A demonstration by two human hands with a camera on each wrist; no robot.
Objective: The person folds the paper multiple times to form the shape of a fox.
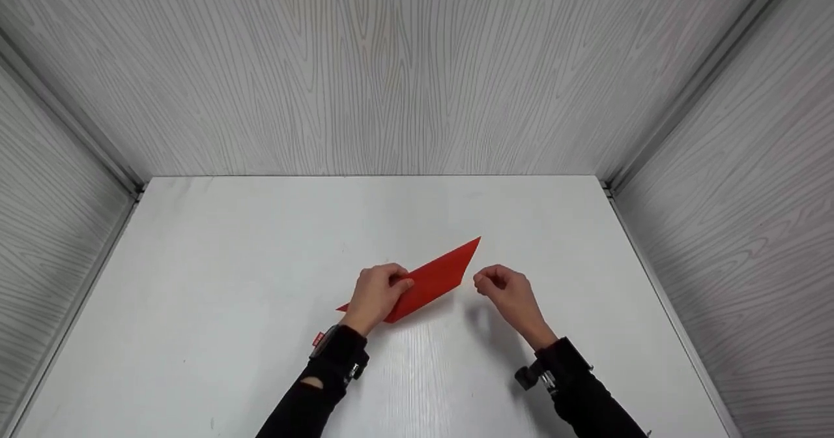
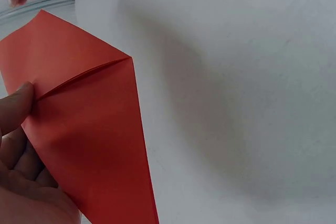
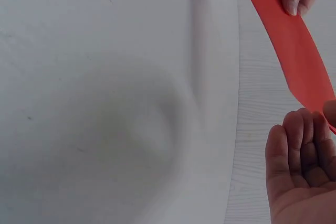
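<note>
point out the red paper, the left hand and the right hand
red paper (image 2: 102, 145), left wrist view, on the broad face below the slanting folded edge
left hand (image 1: 376, 293), head view, on the back of the hand
right hand (image 1: 514, 296), head view, on the back of the hand

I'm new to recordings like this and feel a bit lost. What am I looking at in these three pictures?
There is no machine arm here, just a person working bare-handed. The wide picture comes from a camera worn on the head, looking forward and down. The other two come from cameras on the left and right wrists, each looking at that hand's work. The left hand pinches a folded red sheet, apparently paper, tilted over a white table. The right hand has its fingers curled and seems to hold nothing; the wide picture shows a gap between it and the sheet's right end.
</note>
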